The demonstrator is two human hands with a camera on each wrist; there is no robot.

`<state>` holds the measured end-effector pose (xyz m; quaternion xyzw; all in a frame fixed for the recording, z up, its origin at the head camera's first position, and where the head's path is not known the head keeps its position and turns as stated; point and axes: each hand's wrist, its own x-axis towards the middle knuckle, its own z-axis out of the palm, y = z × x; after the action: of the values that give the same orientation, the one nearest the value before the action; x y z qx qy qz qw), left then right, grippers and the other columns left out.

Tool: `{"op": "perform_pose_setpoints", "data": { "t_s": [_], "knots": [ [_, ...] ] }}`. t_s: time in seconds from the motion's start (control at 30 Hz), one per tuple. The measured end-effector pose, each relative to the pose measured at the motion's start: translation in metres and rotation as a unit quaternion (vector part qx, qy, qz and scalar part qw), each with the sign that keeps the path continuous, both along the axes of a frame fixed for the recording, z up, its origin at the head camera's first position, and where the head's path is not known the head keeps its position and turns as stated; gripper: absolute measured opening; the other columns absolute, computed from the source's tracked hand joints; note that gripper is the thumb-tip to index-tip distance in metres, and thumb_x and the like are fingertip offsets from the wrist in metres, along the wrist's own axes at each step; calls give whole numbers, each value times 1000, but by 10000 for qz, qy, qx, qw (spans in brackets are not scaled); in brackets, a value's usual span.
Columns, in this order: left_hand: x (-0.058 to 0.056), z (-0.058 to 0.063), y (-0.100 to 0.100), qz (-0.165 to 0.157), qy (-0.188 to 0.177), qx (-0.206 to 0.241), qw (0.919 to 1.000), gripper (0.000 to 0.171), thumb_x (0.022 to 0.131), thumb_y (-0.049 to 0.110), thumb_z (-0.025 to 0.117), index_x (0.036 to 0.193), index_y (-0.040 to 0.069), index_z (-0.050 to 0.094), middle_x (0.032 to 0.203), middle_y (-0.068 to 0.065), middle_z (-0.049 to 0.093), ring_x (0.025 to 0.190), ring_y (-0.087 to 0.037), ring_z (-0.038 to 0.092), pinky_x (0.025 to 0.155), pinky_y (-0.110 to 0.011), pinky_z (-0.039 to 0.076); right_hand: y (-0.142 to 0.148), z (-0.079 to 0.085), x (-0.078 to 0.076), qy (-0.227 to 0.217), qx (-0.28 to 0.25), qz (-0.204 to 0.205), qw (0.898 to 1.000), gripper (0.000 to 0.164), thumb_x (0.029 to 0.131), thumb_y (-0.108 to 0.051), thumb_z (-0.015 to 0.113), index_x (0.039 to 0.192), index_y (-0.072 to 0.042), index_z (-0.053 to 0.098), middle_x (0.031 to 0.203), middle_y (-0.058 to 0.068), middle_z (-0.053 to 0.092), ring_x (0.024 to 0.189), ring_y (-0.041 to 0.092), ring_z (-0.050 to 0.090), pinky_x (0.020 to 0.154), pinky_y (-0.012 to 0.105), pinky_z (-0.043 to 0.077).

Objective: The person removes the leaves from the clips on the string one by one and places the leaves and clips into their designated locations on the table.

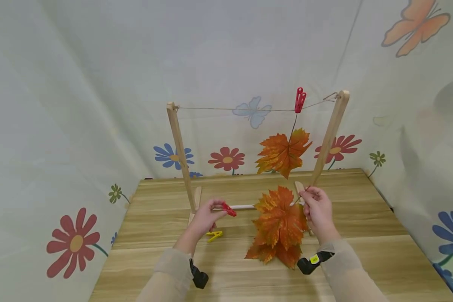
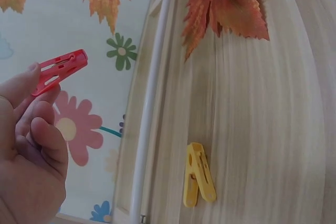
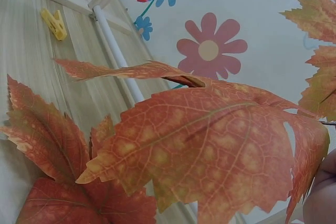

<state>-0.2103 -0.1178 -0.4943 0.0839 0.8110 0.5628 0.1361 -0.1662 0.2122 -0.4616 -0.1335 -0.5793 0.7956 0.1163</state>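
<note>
The fingers of the left hand (image 1: 206,217) pinch a small red plastic clothespin (image 1: 229,209), its long axis slanting from 10 to 4 o'clock as the wearer sees it, and the fingers of the right hand (image 1: 318,208) pinch the thin brown stem (image 1: 296,200) of an orange-red artificial maple leaf (image 1: 281,216). What counts, I'd judge, is the gap between clip and stem: from the clothespin, the stem lies between 2 and 3 o'clock, its length tilting from 8 towards 2, with the leaf at 3 o'clock, much nearer the right hand. Beneath that leaf, towards 6 o'clock, a second orange-red leaf (image 1: 262,251) lies on the wood-grain surface (image 1: 366,260). A yellow plastic clothespin (image 2: 198,174) sits on it too, at about 5 o'clock from the left hand; the left wrist view shows it whole, well below the hand. Farther off, at 12 o'clock, a thin cord (image 1: 211,109) joins two pale wooden posts (image 1: 179,151), and another red clothespin (image 1: 299,102) there holds a hanging orange-yellow leaf (image 1: 285,153). Only the head view shows the cord; the right wrist view is mostly held leaf, with that hand barely in it.
</note>
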Motion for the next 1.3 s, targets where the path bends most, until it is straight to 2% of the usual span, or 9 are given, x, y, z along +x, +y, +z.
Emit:
{"op": "perform_pose_setpoints", "data": {
  "t_s": [0.3, 0.57, 0.8, 0.87, 1.07, 1.13, 1.3],
  "knots": [
    [2, -13, -7, -78, -58, -194, 9998, 43, 87, 28, 68, 125, 10, 55, 115, -7, 60, 41, -11, 39, 39, -27, 40, 2, -5, 1, -28, -198, -40, 9998, 18, 92, -9, 60, 101, -6, 46, 79, -3, 57, 38, 5, 36, 31, 18, 27],
    [5, -23, -11, -97, -199, -29, 9998, 40, 87, 22, 68, 122, 8, 57, 112, -8, 62, 40, -10, 39, 38, -24, 37, 5, -9, 0, 136, -402, -155, 9990, 11, 91, -2, 58, 95, -7, 49, 74, -1, 58, 37, 6, 36, 31, 18, 24],
    [6, -31, -18, -176, -50, -269, 9995, 38, 85, 20, 70, 119, 8, 60, 77, -14, 62, 44, -14, 43, 42, -26, 39, 5, -12, 2, 191, -543, -271, 9980, 13, 89, -1, 61, 92, -6, 49, 69, -1, 56, 35, 5, 36, 31, 18, 22],
    [7, -33, -20, -199, -40, -268, 9994, 38, 85, 19, 70, 119, 7, 60, 80, -10, 62, 44, -14, 43, 43, -29, 40, 5, -12, 2, 210, -569, -273, 9978, 13, 89, 0, 61, 92, -6, 49, 68, -1, 56, 36, 5, 36, 31, 18, 23],
    [9, -42, -26, -289, -339, -169, 9989, 42, 85, 20, 70, 123, 4, 58, 90, -20, 65, 42, -9, 39, 43, -28, 38, 4, -12, 2, 172, -595, -224, 9978, 12, 90, -1, 60, 92, -5, 49, 72, 0, 61, 37, 6, 35, 31, 17, 24],
    [9, -44, -27, -308, -279, -156, 9990, 42, 86, 18, 69, 123, 3, 58, 90, -22, 64, 41, -9, 39, 42, -26, 38, 4, -12, 2, 140, -553, -232, 9981, 12, 90, -2, 60, 93, -6, 49, 73, 0, 61, 37, 6, 35, 31, 17, 24],
    [10, -51, -30, -355, -139, -340, 9987, 41, 86, 16, 69, 121, -1, 57, 94, -16, 63, 41, -8, 39, 41, -22, 37, 5, -15, 2, -5, -426, -253, 9988, 14, 90, -4, 61, 94, -8, 49, 72, -3, 57, 37, 5, 36, 31, 17, 25]
  ]
}}
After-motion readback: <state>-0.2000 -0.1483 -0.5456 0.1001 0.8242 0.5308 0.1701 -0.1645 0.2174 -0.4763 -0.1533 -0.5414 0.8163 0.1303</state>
